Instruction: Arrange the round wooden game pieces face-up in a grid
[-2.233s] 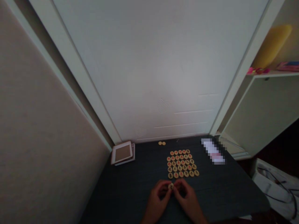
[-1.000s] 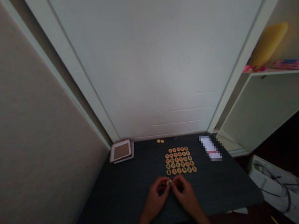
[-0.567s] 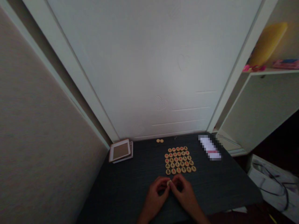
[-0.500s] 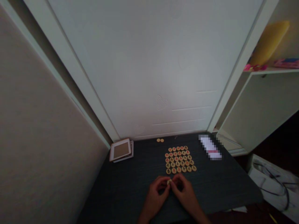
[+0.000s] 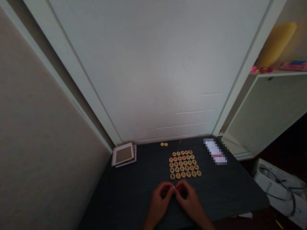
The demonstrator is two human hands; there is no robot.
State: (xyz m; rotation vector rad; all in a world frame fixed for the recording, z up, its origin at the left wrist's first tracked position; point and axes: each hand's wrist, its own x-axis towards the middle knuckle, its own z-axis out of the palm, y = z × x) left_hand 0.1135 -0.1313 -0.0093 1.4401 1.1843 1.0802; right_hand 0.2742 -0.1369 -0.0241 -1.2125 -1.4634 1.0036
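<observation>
Both my hands meet near the front of a dark table [image 5: 134,198]. My left hand [image 5: 160,200] and my right hand [image 5: 190,199] have curled fingers whose tips pinch together at the middle. Only a pale sliver of a small round wooden disc [image 5: 174,188] shows between the fingertips. Just beyond the hands lies a square block of several round wooden discs [image 5: 184,164] with red and dark marks, laid in neat rows. Two more discs [image 5: 164,144] lie apart at the table's back edge.
A square box with a brown lid [image 5: 123,154] sits at the back left of the table. A blurred white packet [image 5: 215,151] lies at the back right. A white panel [image 5: 153,70] rises behind the table. White shelving [image 5: 271,105] stands to the right.
The disc between my fingertips showed its face before; now it is mostly hidden by the fingers. My hands have stayed in about the same place.
</observation>
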